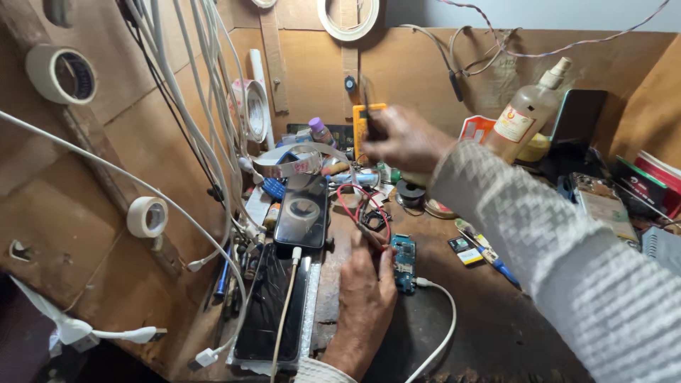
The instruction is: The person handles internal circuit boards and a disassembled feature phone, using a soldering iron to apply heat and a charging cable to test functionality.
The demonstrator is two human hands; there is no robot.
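My left hand rests on the dark bench and pinches thin probe leads beside a small blue circuit board. A white cable plugs into that board. Red and black wires loop up from my fingers toward the back. My right hand reaches far back in a white knitted sleeve and grips a dark slim tool against an orange-yellow meter. A black phone lies left of my left hand, and a second dark phone with a cable lies in front of it.
A plastic spray bottle stands at the back right beside a dark phone propped upright. Tape rolls hang on the brown board walls. White cables drape down the left wall. A blue-handled screwdriver and small parts litter the bench.
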